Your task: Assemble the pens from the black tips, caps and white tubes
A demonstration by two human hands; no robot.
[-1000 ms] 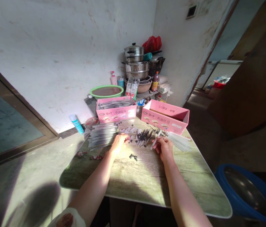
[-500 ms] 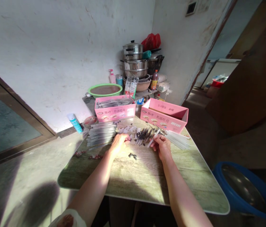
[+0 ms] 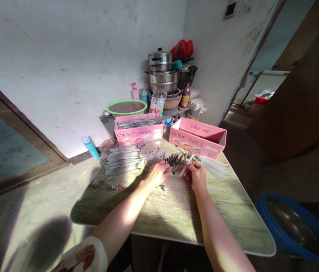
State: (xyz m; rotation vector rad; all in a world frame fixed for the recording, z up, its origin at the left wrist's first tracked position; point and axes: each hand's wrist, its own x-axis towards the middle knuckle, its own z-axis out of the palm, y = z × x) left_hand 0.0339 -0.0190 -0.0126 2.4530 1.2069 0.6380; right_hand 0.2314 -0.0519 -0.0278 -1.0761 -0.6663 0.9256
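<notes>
My right hand (image 3: 196,175) is closed round a slim, whitish translucent tube (image 3: 187,165), held tilted above the table. My left hand (image 3: 157,173) is at the near left edge of a pile of thin dark-tipped sticks (image 3: 175,160). Its fingers are bent together, and what they pinch, if anything, is hidden. Small white pieces (image 3: 154,155) lie just beyond this hand. A few short black caps (image 3: 162,187) sit on the table below it, partly covered by it. Right of my right hand, several clear tubes (image 3: 214,167) are fanned out. A stack of filled tubes (image 3: 124,160) lies at left.
At the table's back stand a pink box (image 3: 138,136) holding many tubes and a second pink box (image 3: 197,141) with a shadowed inside. Behind them are a green-rimmed basin (image 3: 126,107) and stacked steel pots (image 3: 162,77). A blue tub (image 3: 292,226) stands on the floor at right.
My left hand has moved right, from beside the white pieces to the dark sticks, now partly covering the black caps. My right hand keeps the tube in nearly the same place.
</notes>
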